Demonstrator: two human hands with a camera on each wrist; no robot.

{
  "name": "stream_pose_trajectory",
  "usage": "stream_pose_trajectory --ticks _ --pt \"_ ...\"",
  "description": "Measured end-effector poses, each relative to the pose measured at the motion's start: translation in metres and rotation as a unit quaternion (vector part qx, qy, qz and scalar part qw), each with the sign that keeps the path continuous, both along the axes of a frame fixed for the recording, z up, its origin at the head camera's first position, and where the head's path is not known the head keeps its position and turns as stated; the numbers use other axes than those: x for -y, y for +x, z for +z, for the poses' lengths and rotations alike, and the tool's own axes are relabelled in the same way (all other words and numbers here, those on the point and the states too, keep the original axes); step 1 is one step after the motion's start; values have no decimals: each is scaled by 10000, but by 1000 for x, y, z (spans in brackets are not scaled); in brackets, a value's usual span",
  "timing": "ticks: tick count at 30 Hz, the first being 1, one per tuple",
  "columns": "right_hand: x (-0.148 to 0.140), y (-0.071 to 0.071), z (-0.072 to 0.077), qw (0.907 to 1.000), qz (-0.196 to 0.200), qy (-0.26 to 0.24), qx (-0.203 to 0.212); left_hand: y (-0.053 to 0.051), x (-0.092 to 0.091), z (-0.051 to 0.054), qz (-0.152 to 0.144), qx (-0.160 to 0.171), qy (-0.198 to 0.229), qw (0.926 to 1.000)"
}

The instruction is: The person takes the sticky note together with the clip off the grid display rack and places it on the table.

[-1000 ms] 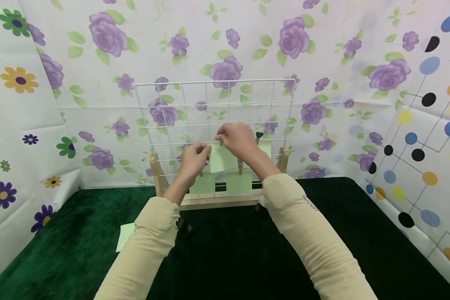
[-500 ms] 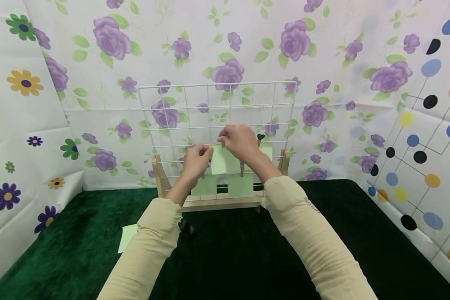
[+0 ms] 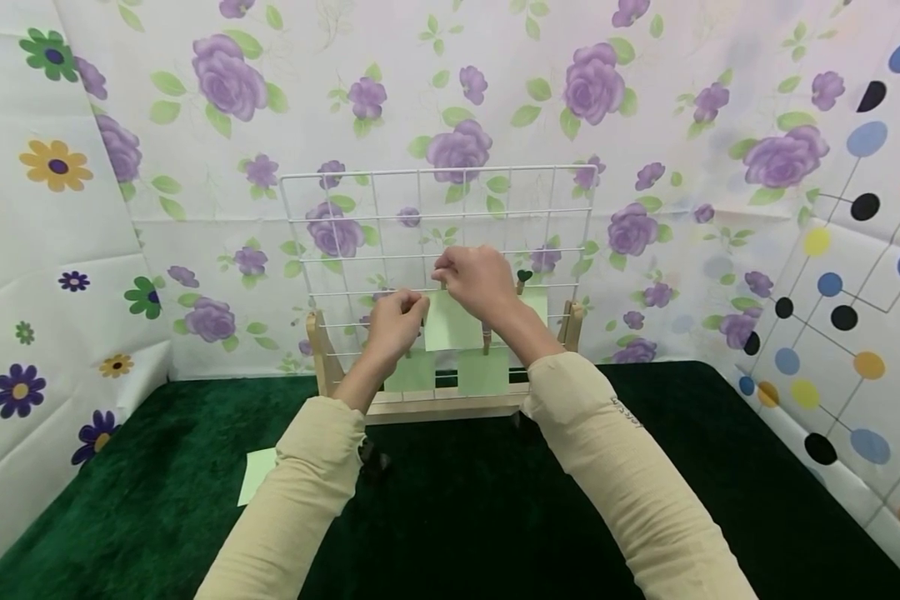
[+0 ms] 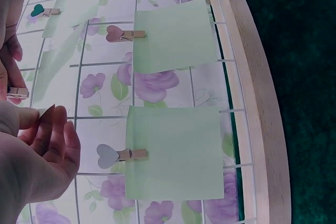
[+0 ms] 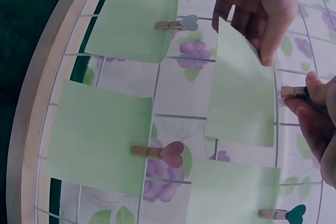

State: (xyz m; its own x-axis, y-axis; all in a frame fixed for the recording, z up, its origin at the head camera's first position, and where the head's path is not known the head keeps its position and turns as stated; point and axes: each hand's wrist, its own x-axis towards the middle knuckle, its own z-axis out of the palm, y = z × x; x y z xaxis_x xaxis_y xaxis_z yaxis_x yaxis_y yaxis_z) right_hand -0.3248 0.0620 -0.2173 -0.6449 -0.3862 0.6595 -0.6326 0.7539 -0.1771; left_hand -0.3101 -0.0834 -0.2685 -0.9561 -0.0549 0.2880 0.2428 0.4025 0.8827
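A green paper note (image 3: 450, 323), likely light, creasable and best edge-held, sits before the wire grid (image 3: 360, 173); our left hand (image 3: 393, 325) pinches its left corner; our right hand (image 3: 482, 283), a wooden clothespin (image 5: 292, 92).

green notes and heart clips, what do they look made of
Notes: probably paper, matte, judging by their thin, slightly bent edges. Clips: likely unvarnished wood, from the dull tan colour. Hearts: flat, evenly coloured, so perhaps painted; material unclear.
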Motion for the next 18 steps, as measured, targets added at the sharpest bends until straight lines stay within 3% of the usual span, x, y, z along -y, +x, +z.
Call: stream_pose_trajectory --ticks 18 --pt "-11 16 -4 9967 619 -334 400 9 8 -7 -375 -34 350 9987"
